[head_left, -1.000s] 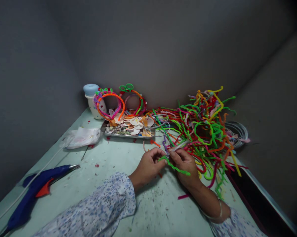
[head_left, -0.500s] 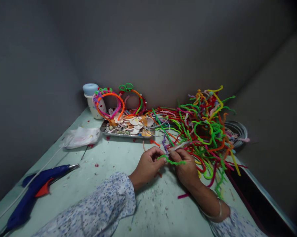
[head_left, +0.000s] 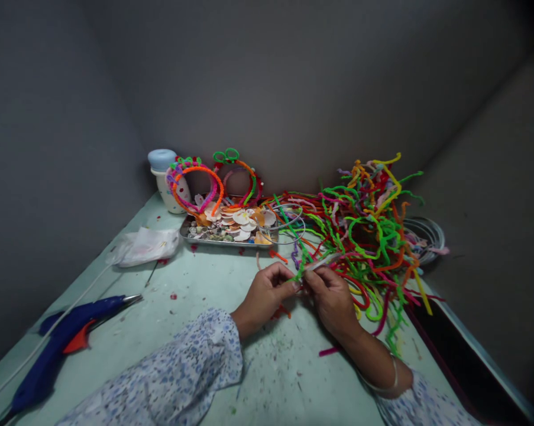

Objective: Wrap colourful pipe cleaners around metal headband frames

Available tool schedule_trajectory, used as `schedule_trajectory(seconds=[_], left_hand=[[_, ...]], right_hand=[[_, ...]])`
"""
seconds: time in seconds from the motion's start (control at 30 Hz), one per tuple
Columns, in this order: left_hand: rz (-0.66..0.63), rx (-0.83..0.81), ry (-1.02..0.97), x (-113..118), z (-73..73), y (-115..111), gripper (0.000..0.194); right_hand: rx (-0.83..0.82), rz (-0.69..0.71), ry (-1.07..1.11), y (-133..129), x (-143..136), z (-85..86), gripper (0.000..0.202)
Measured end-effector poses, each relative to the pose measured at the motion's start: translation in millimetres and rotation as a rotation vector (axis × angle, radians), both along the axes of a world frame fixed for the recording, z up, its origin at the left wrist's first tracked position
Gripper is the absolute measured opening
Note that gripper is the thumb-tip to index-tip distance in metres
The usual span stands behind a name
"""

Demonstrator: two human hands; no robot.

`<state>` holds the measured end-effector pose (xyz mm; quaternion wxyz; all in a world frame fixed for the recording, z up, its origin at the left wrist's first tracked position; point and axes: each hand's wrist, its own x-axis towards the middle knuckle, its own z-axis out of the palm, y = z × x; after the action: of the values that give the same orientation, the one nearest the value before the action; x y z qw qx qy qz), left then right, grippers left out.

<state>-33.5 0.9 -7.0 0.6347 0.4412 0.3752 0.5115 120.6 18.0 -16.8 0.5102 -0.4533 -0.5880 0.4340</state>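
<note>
My left hand (head_left: 267,293) is closed in a pinch on a bright green pipe cleaner (head_left: 301,269), whose free part sticks up between the two hands. Close beside it, my right hand (head_left: 335,302) is closed, thumb and fingers pinched on a thin pale strip (head_left: 324,261) that runs off to the upper right. The fingertips of both hands nearly meet and hide where strip and pipe cleaner come together. Just beyond the fingers, a purple pipe cleaner (head_left: 295,254) shows.
A metal tray (head_left: 226,242) of shells stands behind the hands, with pipe-cleaner headbands (head_left: 220,183) on it and a lidded cup (head_left: 171,192) beside it. Loose pipe cleaners (head_left: 364,225) heap at right, near coiled wire (head_left: 435,236). At left lie a glue gun (head_left: 58,349) and plastic bag (head_left: 146,247).
The green pipe cleaner's free end, which pointed right across the front of my right fingers, now stands up behind the fingertips. Both hands stay in nearly the same place.
</note>
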Motion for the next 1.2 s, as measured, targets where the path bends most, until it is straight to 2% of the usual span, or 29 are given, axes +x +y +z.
schedule_trajectory(seconds=[0.23, 0.57, 0.8, 1.0, 1.2], left_hand=[[0.006, -0.023, -0.045, 0.2, 5.3, -0.2, 0.029], [-0.035, -0.062, -0.088, -0.2, -0.5, 1.6, 0.025], [-0.049, -0.036, -0.049, -0.8, 0.8, 0.9, 0.029], [-0.036, -0.01, -0.026, -1.0, 5.6, -0.2, 0.032], [-0.005, 0.028, -0.005, -2.2, 7.3, 0.2, 0.032]], right_hand=[[-0.006, 0.022, -0.003, -0.1, 1.0, -2.9, 0.032], [0.023, 0.019, -0.037, -0.4, 1.9, -1.2, 0.032], [-0.007, -0.025, 0.013, -1.9, -1.4, 0.2, 0.03], [0.063, -0.07, -0.014, -4.3, -2.3, 4.0, 0.026], [0.138, -0.047, -0.022, -4.4, -0.6, 2.6, 0.021]])
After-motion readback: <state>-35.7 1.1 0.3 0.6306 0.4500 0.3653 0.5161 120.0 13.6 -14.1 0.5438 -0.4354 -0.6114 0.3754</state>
